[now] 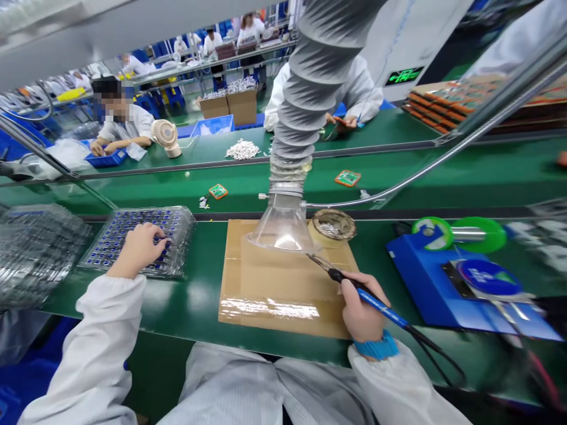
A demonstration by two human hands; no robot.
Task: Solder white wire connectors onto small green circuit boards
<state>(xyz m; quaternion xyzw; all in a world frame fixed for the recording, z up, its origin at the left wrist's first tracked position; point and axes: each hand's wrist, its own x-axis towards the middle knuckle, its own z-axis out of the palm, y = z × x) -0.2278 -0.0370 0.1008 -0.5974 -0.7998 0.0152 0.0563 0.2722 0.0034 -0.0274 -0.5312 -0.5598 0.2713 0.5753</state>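
Observation:
My right hand (365,304) is wrapped around the blue-and-black handle of a soldering iron (371,300). A thin metal guide runs along the iron to its tip, which points up and left, just under the clear fume hood (284,224). Beneath them lies a sheet of brown cardboard (270,277) with shiny tape across it. To the left, my left hand (140,248) is over a clear plastic tray (177,262) holding rows of small blue parts. Its fingers are curled with thumb and forefinger close together; whatever is between them is too small to make out.
A round tin (333,227) stands behind the cardboard. At right is a blue soldering station (425,277) with a green reel (481,235). Stacked clear trays (38,254) fill the left. Circuit boards (218,191) lie on the green belt. Co-workers sit beyond. A grey duct (305,88) hangs centrally.

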